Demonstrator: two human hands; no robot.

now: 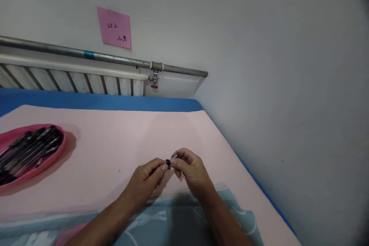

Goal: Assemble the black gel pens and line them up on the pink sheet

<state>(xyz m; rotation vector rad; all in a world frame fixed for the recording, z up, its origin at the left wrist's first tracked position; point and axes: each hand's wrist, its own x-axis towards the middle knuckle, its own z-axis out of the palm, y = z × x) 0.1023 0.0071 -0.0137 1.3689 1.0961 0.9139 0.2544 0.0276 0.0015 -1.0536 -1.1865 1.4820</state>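
Observation:
My left hand (148, 175) is closed in a pinch on a small black piece (168, 162), which looks like a pen part. From the other side my right hand (191, 171) pinches at the same piece, thumb against fingers. A slim dark bit and a metallic glint show at the right fingertips, too small to make out fully. Both hands meet in front of me, above the pink surface. To the far left stands a pink basket (63, 141) holding several black pens (31, 152), some with clear barrels.
A pink sheet (98, 146) covers the blue-edged table (115, 102). Light blue patterned cloth (155, 225) lies along the near edge. Behind are a radiator (72, 71), a metal pipe (121, 59) with a red-handled valve (155, 80), and a pink note (115, 29) on the wall.

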